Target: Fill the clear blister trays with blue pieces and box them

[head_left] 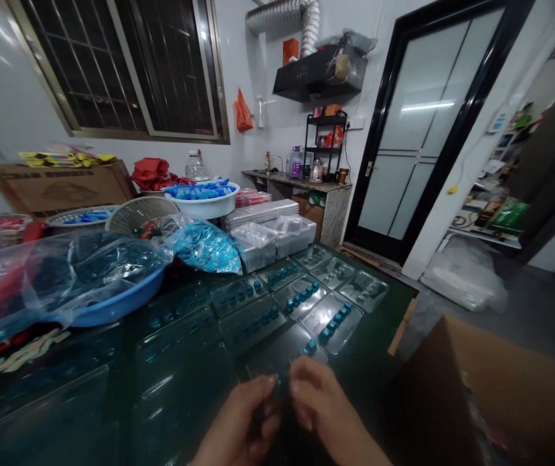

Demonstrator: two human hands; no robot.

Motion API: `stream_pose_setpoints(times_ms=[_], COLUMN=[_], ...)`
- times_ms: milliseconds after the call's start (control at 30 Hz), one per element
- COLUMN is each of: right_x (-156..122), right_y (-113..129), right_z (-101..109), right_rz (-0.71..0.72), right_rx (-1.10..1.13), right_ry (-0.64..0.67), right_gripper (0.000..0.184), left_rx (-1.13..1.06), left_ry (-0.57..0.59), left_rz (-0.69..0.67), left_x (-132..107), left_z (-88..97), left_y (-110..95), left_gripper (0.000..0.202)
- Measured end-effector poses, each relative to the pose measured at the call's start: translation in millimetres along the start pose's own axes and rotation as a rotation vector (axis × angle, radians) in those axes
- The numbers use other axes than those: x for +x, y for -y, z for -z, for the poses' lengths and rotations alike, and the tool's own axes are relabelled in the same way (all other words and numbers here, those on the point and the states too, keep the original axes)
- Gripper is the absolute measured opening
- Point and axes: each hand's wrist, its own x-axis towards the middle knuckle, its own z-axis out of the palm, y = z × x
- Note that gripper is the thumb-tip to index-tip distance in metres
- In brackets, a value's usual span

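While hands nearly touch, carton lettering illegible

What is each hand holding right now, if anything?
Left hand: closed, apparently pinching a small teal piece.
Right hand: curled closed; whether holding anything cannot be told.

Left hand and right hand are bare — wrists seemingly too.

Hands near teal pieces
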Motion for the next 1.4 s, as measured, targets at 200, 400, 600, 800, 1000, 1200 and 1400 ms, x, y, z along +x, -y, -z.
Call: stream_pose_setpoints(times_ms=[200,400,600,800,1000,1200,1400], right_x=[5.3,17.9,86.9,228.5,299.6,320.3,322.6], right_y=[26.8,38.6,65.1,103.5,103.4,98.0,104.1], right_z=[1.4,10.0,59.7,132.9,159.1,164.5,157.0], right_rz=[0.461,0.42,0.442,0.324,0.18,0.098,0.041], right_rx=[-0.706,-0.888,-0.999,-1.284,-1.557,-1.732,-1.832], right_ry=[0.096,0.129,-0.056,-0.362,-0.357,-0.33,-0.3], right_gripper=[0.012,0.015,0.021,0.025,0.023,0.024,0.023], left_rx=[-0.03,-0.078,-0.154,-0.211,-0.222,-0.151,-0.189], left_ry=[-0.052,-0.043,-0.088,-0.253,-0.259,-0.271,-0.334], left_rz=[0.06,0.13,0.138,0.057,-0.026,-0.011,0.022], left_x=[12.2,29.2,45.1,39.9,28.6,25.7,28.3], left_z=[-0.1,-8.3,-9.4,19.5,49.2,48.6,46.2], left_y=[-5.3,-15.0,-38.2,-52.2,-57.2,-60.5,-61.3], left_gripper=[0.026,0.021,0.018,0.019,0.027,0.033,0.026])
